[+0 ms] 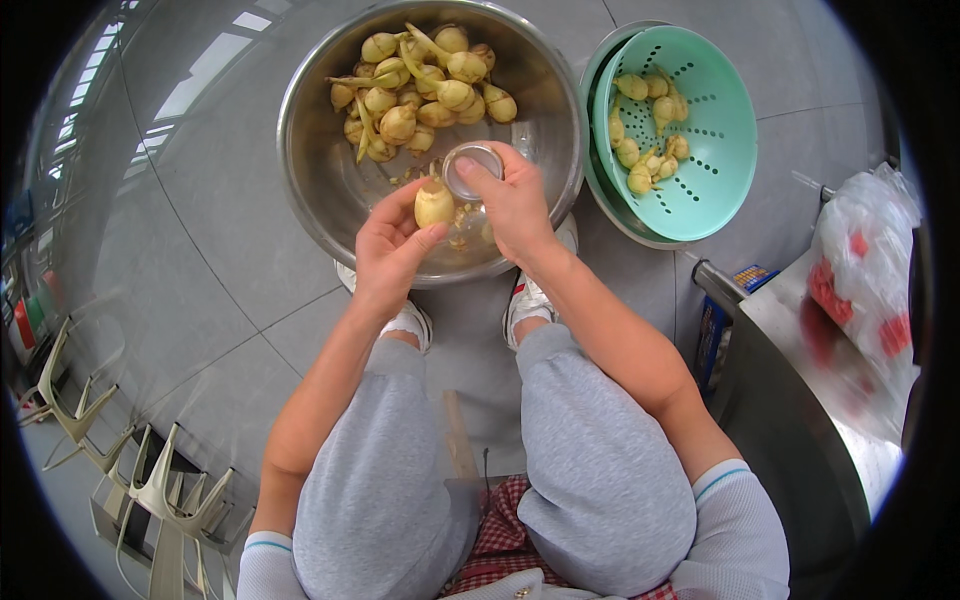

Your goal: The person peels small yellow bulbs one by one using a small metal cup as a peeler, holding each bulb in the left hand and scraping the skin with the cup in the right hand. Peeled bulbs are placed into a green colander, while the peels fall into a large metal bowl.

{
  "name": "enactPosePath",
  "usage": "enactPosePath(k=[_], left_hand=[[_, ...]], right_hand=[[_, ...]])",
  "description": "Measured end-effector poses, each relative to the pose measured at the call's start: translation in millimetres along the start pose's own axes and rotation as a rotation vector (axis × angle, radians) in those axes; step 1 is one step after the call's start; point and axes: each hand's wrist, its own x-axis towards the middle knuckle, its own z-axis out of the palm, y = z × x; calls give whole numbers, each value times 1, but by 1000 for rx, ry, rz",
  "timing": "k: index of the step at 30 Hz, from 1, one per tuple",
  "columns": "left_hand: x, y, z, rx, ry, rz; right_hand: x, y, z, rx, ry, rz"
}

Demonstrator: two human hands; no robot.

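Observation:
My left hand (394, 244) holds a pale yellow arrowhead corm (434, 207) upright between thumb and fingers. In my right hand (517, 206) is a small round metal lid (475, 169), its rim close beside the top of that corm; whether they touch I cannot tell. Both hands are over the near side of a wide stainless steel basin (300, 176). A heap of arrowhead corms (420, 94), some with long shoots, fills the basin's far part. Scraps of peel (459, 238) lie on its bottom below my hands.
Right of the basin, a mint-green colander (720, 124) with several corms (641, 176) rests in another bowl (598, 176). Far right, a clear plastic bag (862, 255) with red contents lies on a metal surface (795, 300). Light-coloured chairs (161, 480) stand at lower left.

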Motion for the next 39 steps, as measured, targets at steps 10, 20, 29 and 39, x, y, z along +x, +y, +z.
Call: enactPosePath(k=[10,20,29,39], left_hand=[[2,-2,-1,-50,-78,-34],[-2,-3,-2,-154,-79,-21],[-1,-5,-3,-138,-104,25],[1,-2,0,-209,0,-32]], right_hand=[[-7,-9,3,-4,-91,57],[0,-5,-2,114,-51,85],[-5,-4,4,66,-33,40],[-3,-4,2,171,55,57]])
